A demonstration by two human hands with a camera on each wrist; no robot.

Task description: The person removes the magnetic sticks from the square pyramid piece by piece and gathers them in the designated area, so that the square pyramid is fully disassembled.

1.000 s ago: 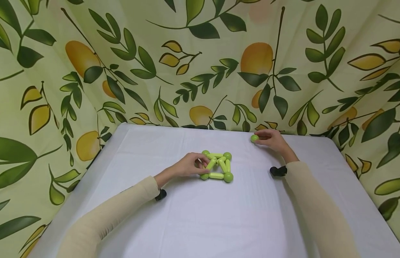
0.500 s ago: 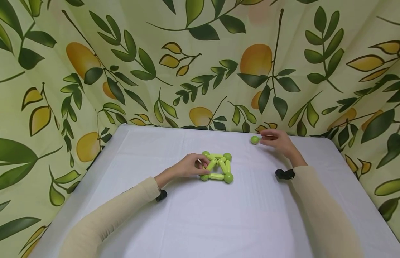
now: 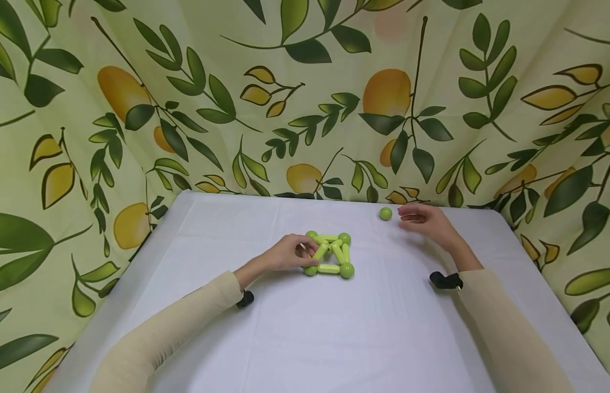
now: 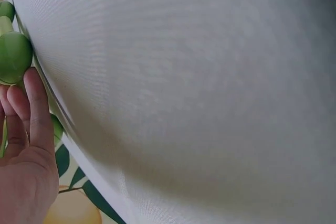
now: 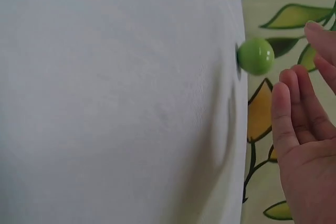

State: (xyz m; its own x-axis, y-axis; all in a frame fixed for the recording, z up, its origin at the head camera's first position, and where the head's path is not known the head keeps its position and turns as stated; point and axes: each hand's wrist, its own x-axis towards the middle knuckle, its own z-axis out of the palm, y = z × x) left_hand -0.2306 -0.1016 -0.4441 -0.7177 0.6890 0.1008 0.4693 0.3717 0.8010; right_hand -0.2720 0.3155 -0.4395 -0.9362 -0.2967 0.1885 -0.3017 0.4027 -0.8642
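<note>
A green frame of toy balls and rods (image 3: 329, 268) rests on the white table, its rods forming a square with more rods slanting up inside. My left hand (image 3: 291, 252) grips its left side, thumb at the near ball and fingers curled behind. In the left wrist view the fingertips meet a green ball (image 4: 14, 57). Toward the back edge, a loose green ball (image 3: 385, 213) sits on the cloth. Just to its right is my right hand (image 3: 426, 222), fingers loosely bent and holding nothing. The right wrist view shows a gap between that ball (image 5: 255, 56) and the fingertips.
White cloth (image 3: 383, 327) covers the table. A curtain (image 3: 305, 98) printed with leaves and fruit hangs behind the back edge and along both sides. Each wrist carries a black camera, such as the right wrist camera (image 3: 445, 280).
My right hand has let go of the loose ball and drawn back to the right and toward me. The ball stays on the table. My left hand keeps its grip on the frame.
</note>
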